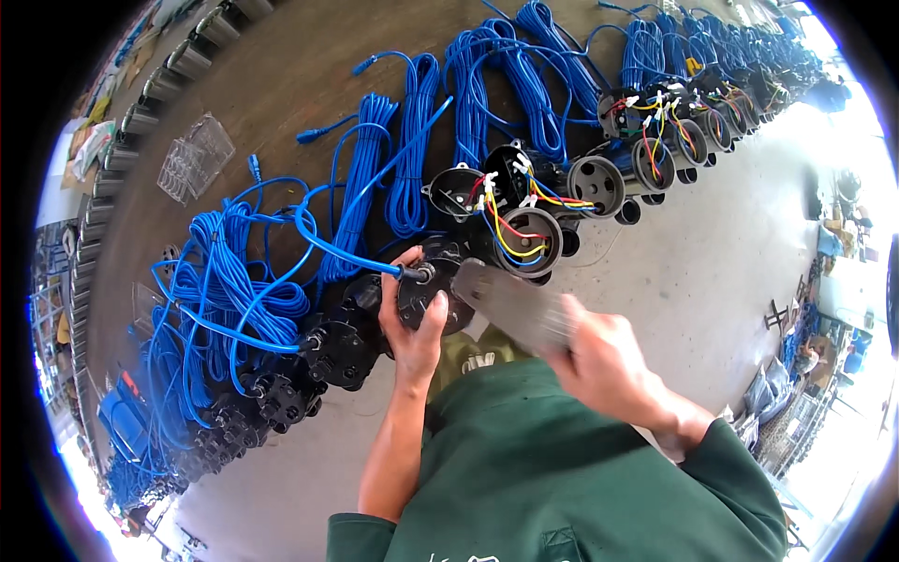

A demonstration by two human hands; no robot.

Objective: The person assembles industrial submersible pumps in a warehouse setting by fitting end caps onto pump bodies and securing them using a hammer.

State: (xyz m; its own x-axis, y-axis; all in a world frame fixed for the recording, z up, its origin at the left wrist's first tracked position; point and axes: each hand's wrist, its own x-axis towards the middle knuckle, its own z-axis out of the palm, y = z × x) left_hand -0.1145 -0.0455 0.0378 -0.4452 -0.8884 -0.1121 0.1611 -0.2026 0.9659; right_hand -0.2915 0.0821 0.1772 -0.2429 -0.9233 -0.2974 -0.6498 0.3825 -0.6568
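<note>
The left hand point(414, 348) pinches a round black motor cap point(433, 304) between its thumb and fingers, at the near edge of the brown tabletop point(272, 122). A blue cable point(351, 255) comes out of the cap. The right hand point(607, 365) is curled tight around a flat gray tool point(520, 307). The tool is blurry, and its end is right by the cap; I can't tell if they touch. More black caps point(344, 354) sit along the near edge to the left.

Close, wide fisheye view downward from the person's head.
</note>
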